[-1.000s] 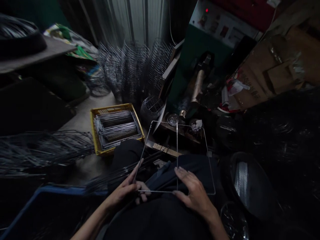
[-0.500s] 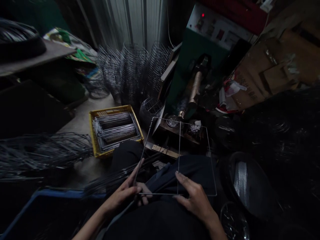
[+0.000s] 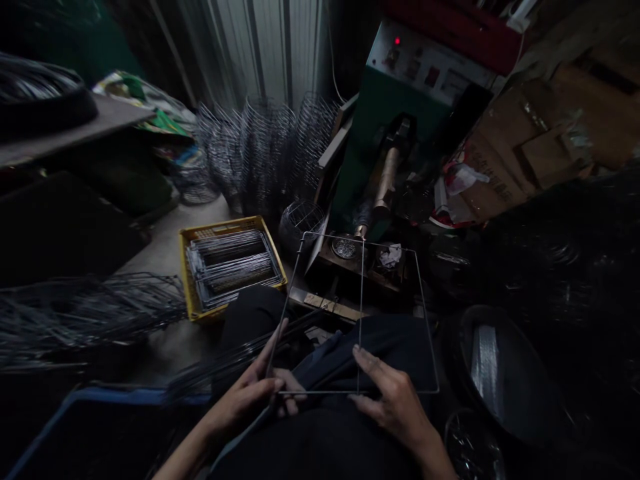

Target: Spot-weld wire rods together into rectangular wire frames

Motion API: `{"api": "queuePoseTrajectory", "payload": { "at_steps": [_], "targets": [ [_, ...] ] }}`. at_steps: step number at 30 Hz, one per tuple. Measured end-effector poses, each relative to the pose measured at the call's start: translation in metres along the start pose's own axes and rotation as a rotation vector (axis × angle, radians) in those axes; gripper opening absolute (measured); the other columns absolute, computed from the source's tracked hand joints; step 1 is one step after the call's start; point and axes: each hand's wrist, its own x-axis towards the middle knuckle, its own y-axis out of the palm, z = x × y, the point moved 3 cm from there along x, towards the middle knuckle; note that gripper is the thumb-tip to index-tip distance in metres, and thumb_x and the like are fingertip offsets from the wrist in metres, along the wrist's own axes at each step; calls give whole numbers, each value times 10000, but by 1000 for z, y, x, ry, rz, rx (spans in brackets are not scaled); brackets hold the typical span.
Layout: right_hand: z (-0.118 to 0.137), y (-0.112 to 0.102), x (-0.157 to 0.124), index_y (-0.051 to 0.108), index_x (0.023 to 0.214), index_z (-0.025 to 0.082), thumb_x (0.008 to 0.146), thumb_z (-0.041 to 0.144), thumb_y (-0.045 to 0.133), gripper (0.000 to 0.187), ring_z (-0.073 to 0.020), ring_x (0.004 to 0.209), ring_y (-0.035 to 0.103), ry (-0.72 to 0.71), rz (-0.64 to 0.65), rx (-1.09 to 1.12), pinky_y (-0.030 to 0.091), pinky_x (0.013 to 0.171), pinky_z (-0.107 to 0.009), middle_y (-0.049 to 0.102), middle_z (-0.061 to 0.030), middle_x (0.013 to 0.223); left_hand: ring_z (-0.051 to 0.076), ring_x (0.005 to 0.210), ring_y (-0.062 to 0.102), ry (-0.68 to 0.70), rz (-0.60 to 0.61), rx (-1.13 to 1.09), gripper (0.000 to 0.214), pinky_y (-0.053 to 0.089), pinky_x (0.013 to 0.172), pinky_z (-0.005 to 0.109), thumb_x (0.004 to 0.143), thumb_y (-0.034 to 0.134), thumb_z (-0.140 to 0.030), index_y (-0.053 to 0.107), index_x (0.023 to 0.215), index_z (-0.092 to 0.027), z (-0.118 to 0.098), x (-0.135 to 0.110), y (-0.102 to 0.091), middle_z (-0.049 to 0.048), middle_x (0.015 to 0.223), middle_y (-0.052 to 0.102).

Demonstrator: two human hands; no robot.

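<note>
A thin rectangular wire frame [image 3: 425, 307] spans the space above my lap, with a single straight wire [image 3: 361, 287] running across its middle. My left hand [image 3: 265, 380] grips the frame's lower left corner, index finger laid along the left side. The fingers of my right hand [image 3: 387, 390] pinch the lower end of the middle wire, close to the frame's near side. At the far side, the top of the middle wire meets the copper-coloured tip [image 3: 360, 231] of a green machine [image 3: 365, 127]. Whether the tip presses on the wires is hard to see.
A yellow crate [image 3: 185, 280] holds a stack of wire frames. Wire coils [image 3: 265, 147] stand behind it. More wire pieces [image 3: 90, 313] lie at left, near a blue-rimmed bin [image 3: 115, 393]. A cardboard box [image 3: 510, 167] leans at right above a dark round container [image 3: 520, 373].
The wire frame's right side has shifted slightly right, and the middle wire's far end now lies at the machine's tip. Both hands keep their grip. The view has tilted slightly.
</note>
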Motion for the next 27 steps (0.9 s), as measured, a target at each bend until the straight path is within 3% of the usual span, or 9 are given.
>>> {"api": "queuePoseTrajectory", "payload": {
  "at_steps": [13,20,23,27],
  "targets": [
    [-1,-6,9,349,1513,250,757,67,750,876,-209,1303,506,-43,-36,24,447,1093,-318,475,-61,1455,253,683,694,-6,15,-28,1014,511,567,284,871,598,-260,-177,1525,-265,-8,7,0,133,888,716],
    [-5,2,6,319,1523,290,802,114,742,854,-209,1310,499,5,-54,68,442,1097,-331,469,-54,1461,236,676,694,19,67,-24,976,508,581,277,906,555,-236,-209,1512,-290,-6,8,-2,133,902,723],
    [-15,4,18,345,1512,296,841,156,718,780,-204,1299,511,4,-85,35,442,1096,-330,490,-43,1445,232,699,697,27,57,-26,971,505,600,276,890,565,-202,-157,1533,-291,-13,25,-9,128,919,725],
    [-41,-15,66,423,1474,257,840,234,736,707,-216,1205,593,30,-143,-104,480,1050,-328,569,-61,1368,244,716,707,87,89,10,1018,521,614,291,834,592,-158,-129,1545,-265,-42,80,-21,124,905,732]
  ]
}}
